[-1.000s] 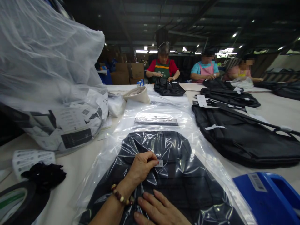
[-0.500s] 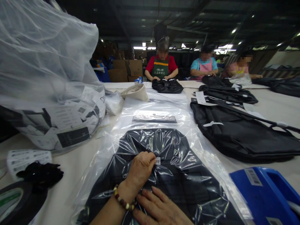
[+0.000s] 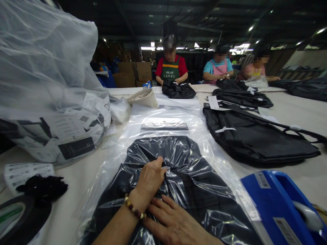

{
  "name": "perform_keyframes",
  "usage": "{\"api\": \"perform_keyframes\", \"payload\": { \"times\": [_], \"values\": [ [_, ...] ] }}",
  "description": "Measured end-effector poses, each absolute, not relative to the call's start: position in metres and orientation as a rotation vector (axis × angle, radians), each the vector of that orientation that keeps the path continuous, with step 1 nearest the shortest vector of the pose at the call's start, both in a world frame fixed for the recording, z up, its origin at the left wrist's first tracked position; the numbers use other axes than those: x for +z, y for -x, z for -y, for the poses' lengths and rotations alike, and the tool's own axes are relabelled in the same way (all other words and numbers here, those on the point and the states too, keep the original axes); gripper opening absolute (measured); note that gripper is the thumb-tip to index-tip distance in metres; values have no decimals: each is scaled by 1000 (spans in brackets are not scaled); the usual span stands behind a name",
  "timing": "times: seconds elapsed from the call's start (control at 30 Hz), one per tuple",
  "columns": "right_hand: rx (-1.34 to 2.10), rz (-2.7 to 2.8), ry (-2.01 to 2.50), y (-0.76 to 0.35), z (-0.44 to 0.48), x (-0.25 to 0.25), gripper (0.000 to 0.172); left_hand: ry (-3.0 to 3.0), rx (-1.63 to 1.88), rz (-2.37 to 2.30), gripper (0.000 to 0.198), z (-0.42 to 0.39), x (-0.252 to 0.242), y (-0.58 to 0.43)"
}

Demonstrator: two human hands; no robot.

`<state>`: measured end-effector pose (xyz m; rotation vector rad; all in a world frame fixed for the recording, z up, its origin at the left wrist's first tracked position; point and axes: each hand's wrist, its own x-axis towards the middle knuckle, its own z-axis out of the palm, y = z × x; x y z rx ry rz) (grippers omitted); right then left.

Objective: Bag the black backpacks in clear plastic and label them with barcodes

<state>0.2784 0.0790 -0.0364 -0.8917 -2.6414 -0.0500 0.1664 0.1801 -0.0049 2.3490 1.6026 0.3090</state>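
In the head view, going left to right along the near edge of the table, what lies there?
Black tape roll → crumpled black cloth → left hand pinching the clear bag with the dark garment → right hand flat on it → blue dispenser.

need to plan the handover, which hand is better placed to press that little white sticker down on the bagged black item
Probably the left. The left hand already has its fingertips at the small white sticker on the clear plastic bag, while the right hand lies flat lower on the bag, apparently holding it down.
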Motion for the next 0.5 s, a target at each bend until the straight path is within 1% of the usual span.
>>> {"api": "perform_keyframes", "payload": {
  "times": [0.2,0.37,0.4,0.47,0.5],
  "values": [
    [354,2676,886,-283,-75,-29,54,-2334,167,-1733,19,-179,4,-174],
    [495,2641,853,-283,-75,-28,60,-2391,143,-1834,38,-179,11,-171],
    [503,2632,858,-283,-74,-29,61,-2414,175,-1808,35,-178,13,-169],
    [507,2608,872,-282,-74,-30,63,-2497,262,-1696,15,-175,15,-165],
    [504,2593,874,-282,-73,-31,63,-2568,304,-1589,9,-172,15,-163]
  ]
}}
